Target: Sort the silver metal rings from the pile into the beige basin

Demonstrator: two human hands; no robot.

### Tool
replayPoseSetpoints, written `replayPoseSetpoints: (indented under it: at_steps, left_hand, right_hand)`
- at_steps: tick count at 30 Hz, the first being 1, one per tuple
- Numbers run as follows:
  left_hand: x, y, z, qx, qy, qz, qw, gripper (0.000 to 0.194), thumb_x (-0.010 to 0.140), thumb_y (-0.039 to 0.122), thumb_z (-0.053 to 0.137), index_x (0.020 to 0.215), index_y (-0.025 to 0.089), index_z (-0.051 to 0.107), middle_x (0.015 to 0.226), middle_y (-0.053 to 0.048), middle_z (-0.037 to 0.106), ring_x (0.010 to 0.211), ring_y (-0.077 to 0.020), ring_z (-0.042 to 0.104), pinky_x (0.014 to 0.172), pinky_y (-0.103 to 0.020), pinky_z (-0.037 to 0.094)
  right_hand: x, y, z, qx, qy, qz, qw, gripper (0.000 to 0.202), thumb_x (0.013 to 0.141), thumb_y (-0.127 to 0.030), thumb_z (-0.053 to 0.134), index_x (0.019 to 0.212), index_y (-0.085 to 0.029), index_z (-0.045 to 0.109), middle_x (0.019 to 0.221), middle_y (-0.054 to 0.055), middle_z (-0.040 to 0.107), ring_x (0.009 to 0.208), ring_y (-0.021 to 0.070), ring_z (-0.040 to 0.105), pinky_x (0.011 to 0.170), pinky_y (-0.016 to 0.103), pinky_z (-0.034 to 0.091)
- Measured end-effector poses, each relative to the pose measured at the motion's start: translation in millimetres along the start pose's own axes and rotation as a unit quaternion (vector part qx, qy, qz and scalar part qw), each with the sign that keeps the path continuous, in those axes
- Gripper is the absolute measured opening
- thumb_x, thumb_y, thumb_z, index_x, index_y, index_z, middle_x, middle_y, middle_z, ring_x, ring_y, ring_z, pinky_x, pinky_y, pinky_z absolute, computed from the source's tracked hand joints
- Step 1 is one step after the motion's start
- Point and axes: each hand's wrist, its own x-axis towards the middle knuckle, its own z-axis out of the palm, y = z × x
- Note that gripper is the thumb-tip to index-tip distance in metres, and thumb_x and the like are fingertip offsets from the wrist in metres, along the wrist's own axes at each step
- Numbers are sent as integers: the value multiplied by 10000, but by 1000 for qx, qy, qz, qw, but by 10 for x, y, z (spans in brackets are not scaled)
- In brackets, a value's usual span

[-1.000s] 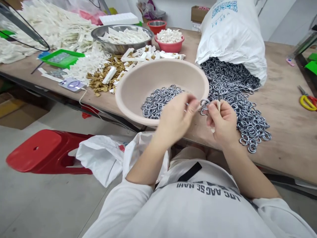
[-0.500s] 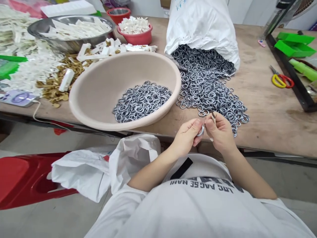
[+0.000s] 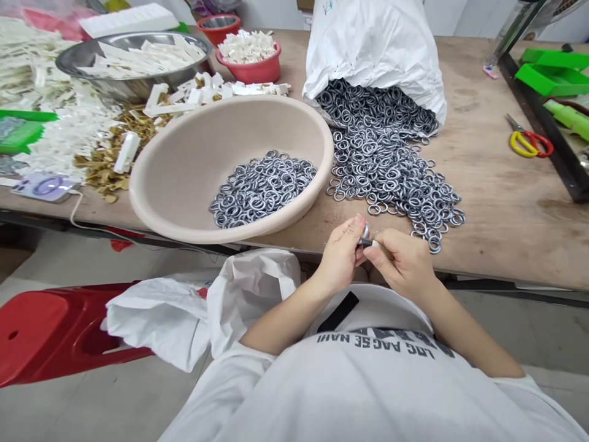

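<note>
My left hand (image 3: 341, 253) pinches a single grey ring (image 3: 365, 231) between thumb and fingers, just over the table's front edge. Against that ring lies the dark end of a small slim tool (image 3: 365, 242), pale farther back; its exact kind I cannot make out. My right hand (image 3: 405, 261) is closed round the pale part, which its fingers mostly hide. Just beyond both hands spreads a loose heap of grey rings (image 3: 386, 169), spilling from a white sack (image 3: 375, 46). To the left, a wide beige basin (image 3: 184, 162) holds a pile of similar rings (image 3: 269, 187).
Scissors (image 3: 529, 142) with red and yellow handles lie at right, near a black metal bar (image 3: 543, 123) and green trays (image 3: 552, 78). At left are a steel bowl (image 3: 99, 80), a red bowl (image 3: 253, 73) and white pieces. A white bag (image 3: 251, 294) hangs below the table edge.
My right hand has turned and moved left, bringing the tool's dark end from pointing upward to lying against the ring. The left hand has shifted slightly left.
</note>
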Motion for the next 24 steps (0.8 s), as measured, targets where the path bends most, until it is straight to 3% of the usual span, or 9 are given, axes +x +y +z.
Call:
replayPoseSetpoints:
  at_steps: [4,9,11,14,17,21,24]
  left_hand:
    - [0,-46,-40,2,4,1,1000,495,802,599,699,703,182,450,534,86,326,418,-28,226,389,-163,187]
    - [-5,-94,-116,18,-53,2,998,498,853,601,637,668,187,431,492,81,318,402,-37,247,399,-182,202]
    - [13,-102,-174,26,-33,19,999,481,850,601,641,681,182,476,502,65,388,407,-45,321,412,-187,265]
    - [58,-115,-288,54,0,42,998,411,843,579,660,805,172,618,557,22,551,458,-79,485,465,-203,392]
    - [109,-139,-401,65,17,45,997,392,841,536,684,981,170,680,693,-17,671,553,-94,595,558,-209,484]
    - [179,-170,-488,45,36,14,998,397,817,509,718,1046,190,657,892,-30,700,662,-90,632,608,-208,525]
    - [216,-178,-468,59,37,1,998,397,778,494,760,1015,189,671,923,-28,668,671,-84,595,580,-198,495]
  right_hand:
    - [16,79,12,-10,-19,30,999,393,990,-473,504,695,-213,513,619,-15,525,566,126,470,575,280,302]
    - [187,466,29,-103,17,194,975,447,1016,-551,379,846,-221,627,685,24,632,655,193,574,617,296,322]
    - [272,591,61,-184,-15,204,961,377,993,-538,450,997,-222,656,861,68,708,751,236,625,627,306,317]
    - [368,667,135,-282,-78,195,936,317,949,-442,568,1166,-220,631,1103,117,710,834,278,662,625,318,309]
    - [418,682,187,-315,-106,205,921,270,948,-392,567,1126,-206,648,1102,130,704,830,287,670,625,330,314]
    - [411,703,172,-266,-67,202,940,222,963,-365,535,1034,-204,669,1056,116,697,852,262,639,662,330,338]
    - [362,674,122,-97,-42,197,975,277,977,-410,509,864,-198,647,835,46,658,761,202,568,659,307,344]
